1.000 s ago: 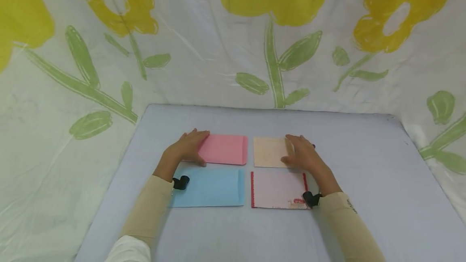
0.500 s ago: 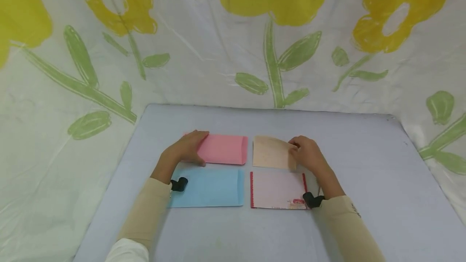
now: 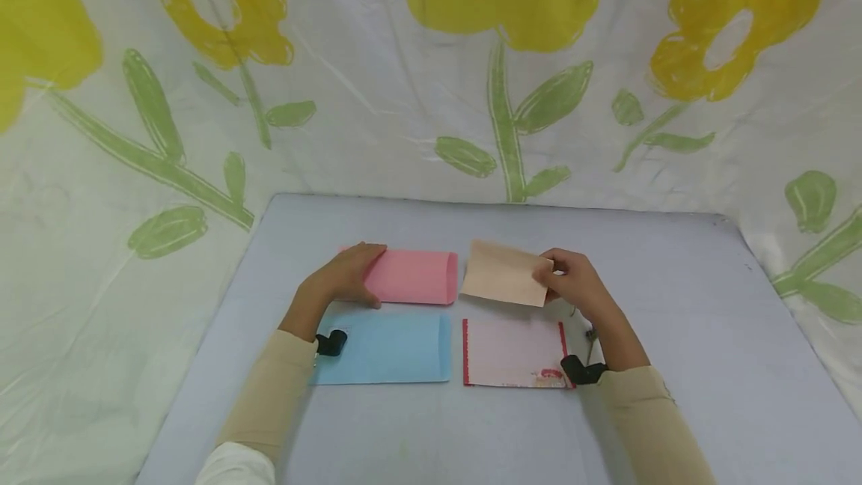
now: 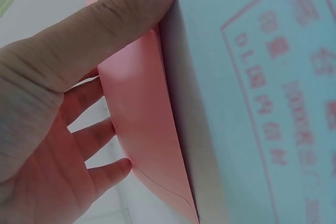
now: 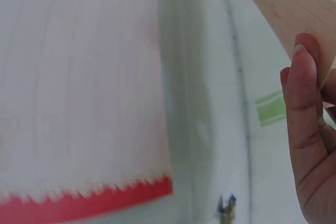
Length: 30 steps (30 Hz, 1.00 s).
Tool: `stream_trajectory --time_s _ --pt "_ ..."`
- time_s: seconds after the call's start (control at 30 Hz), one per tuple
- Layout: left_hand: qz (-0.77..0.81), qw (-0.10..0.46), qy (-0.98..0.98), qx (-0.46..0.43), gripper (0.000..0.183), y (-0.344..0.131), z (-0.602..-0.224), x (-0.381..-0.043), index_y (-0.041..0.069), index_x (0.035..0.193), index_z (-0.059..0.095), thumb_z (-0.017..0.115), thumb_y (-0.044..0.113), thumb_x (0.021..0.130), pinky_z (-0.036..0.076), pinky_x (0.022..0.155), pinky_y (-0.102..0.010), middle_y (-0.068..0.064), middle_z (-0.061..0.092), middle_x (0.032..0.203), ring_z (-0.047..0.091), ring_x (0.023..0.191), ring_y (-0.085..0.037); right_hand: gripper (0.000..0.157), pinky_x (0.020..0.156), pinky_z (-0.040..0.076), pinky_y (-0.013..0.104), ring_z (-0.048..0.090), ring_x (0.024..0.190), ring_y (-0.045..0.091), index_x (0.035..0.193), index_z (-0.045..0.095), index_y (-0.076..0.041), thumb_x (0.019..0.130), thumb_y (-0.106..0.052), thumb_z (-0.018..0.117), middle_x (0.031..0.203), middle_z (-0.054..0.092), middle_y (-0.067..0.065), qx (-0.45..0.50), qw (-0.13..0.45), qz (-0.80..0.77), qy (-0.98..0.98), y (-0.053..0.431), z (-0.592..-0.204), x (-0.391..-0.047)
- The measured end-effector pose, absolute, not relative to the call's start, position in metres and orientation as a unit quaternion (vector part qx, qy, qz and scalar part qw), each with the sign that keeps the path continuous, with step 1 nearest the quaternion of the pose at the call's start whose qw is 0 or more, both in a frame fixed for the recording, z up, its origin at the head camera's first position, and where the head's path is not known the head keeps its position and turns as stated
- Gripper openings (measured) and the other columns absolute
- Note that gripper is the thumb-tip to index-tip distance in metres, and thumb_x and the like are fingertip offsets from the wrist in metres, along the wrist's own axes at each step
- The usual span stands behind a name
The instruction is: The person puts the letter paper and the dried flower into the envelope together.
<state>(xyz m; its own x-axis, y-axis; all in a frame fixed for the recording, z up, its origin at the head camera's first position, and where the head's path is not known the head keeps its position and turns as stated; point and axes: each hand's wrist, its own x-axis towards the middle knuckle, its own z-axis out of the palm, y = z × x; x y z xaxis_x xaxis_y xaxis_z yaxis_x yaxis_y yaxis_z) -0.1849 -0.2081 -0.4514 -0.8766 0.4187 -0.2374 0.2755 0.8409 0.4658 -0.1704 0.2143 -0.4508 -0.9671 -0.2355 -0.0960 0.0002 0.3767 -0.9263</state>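
Note:
My right hand (image 3: pixel 575 279) pinches the right end of a beige lined sheet of paper (image 3: pixel 505 274), thumb on one face and fingers behind. The sheet is tilted up off the table, its dashed lines showing in the right wrist view. At the left, my left hand (image 3: pixel 346 275) spans the left end of a pink envelope (image 3: pixel 414 277), with its thumb at the near edge and fingertips on the envelope in the left wrist view. Nearer me lies a light blue envelope (image 3: pixel 397 346), with red print in the left wrist view. To its right is pale pink lined paper (image 3: pixel 512 350) with red scalloped borders.
The pale grey-blue table (image 3: pixel 431 432) carries all the papers in two rows. Behind it hangs a white sheet (image 3: pixel 377 133) painted with yellow flowers. Black wrist cameras stick out over the blue envelope and the red-bordered paper.
My right hand has closed on the beige paper's right end and lifted it off the table, tilting it. The left hand has stayed on the pink envelope.

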Motion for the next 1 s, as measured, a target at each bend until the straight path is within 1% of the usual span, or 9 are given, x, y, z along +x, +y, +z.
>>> stream_trajectory --time_s 0.17,0.3,0.53,0.7,0.77,1.0 --pt "0.211 0.168 0.946 0.181 0.102 -0.208 -0.452 -0.186 0.003 0.155 0.034 0.092 0.022 0.072 0.023 0.118 -0.053 -0.017 0.036 0.157 0.023 0.148 -0.038 0.029 0.06 0.061 0.036 0.071 0.067 0.025 0.117 0.061 0.012 0.095 -0.006 0.068 0.102 0.065 0.026 -0.046 0.117 -0.576 0.808 0.201 -0.459 -0.173" --pt "0.214 0.171 0.945 0.177 0.103 -0.208 -0.452 -0.185 0.003 0.155 0.033 0.092 0.021 0.072 0.022 0.118 -0.052 -0.017 0.035 0.157 0.022 0.148 -0.038 0.029 0.061 0.061 0.035 0.07 0.067 0.022 0.115 0.061 0.012 0.094 -0.006 0.069 0.099 0.066 0.023 -0.028 0.126 -0.579 0.805 0.192 -0.464 -0.176" --pt "0.208 0.162 0.948 0.178 0.102 -0.207 -0.452 -0.184 0.003 0.155 0.034 0.091 0.023 0.073 0.023 0.118 -0.053 -0.017 0.036 0.157 0.023 0.147 -0.038 0.018 0.06 0.06 0.035 0.069 0.068 0.025 0.104 0.065 0.01 0.092 -0.002 0.07 0.087 0.065 0.016 -0.018 0.149 -0.565 0.811 0.183 -0.467 -0.177" --pt "0.203 0.159 0.95 0.178 0.103 -0.207 -0.451 -0.184 0.003 0.154 0.035 0.092 0.023 0.072 0.023 0.118 -0.053 -0.017 0.037 0.157 0.024 0.147 -0.038 0.015 0.059 0.06 0.033 0.067 0.063 0.022 0.1 0.065 0.01 0.09 -0.001 0.07 0.082 0.065 0.013 0.001 0.169 -0.555 0.815 0.181 -0.463 -0.18" --pt "0.202 0.158 0.95 0.179 0.103 -0.207 -0.451 -0.183 0.002 0.154 0.035 0.092 0.023 0.071 0.024 0.117 -0.054 -0.018 0.037 0.156 0.024 0.147 -0.039 0.016 0.058 0.059 0.033 0.066 0.06 0.02 0.1 0.064 0.011 0.089 0.001 0.07 0.081 0.065 0.013 0.012 0.178 -0.549 0.817 0.179 -0.462 -0.181" --pt "0.198 0.155 0.952 0.176 0.102 -0.206 -0.451 -0.182 0.003 0.154 0.035 0.092 0.023 0.072 0.023 0.118 -0.054 -0.017 0.037 0.157 0.023 0.148 -0.038 0.027 0.055 0.057 0.029 0.063 0.056 0.017 0.11 0.061 0.014 0.087 0.002 0.071 0.081 0.062 0.015 0.042 0.205 -0.516 0.831 0.173 -0.459 -0.185"
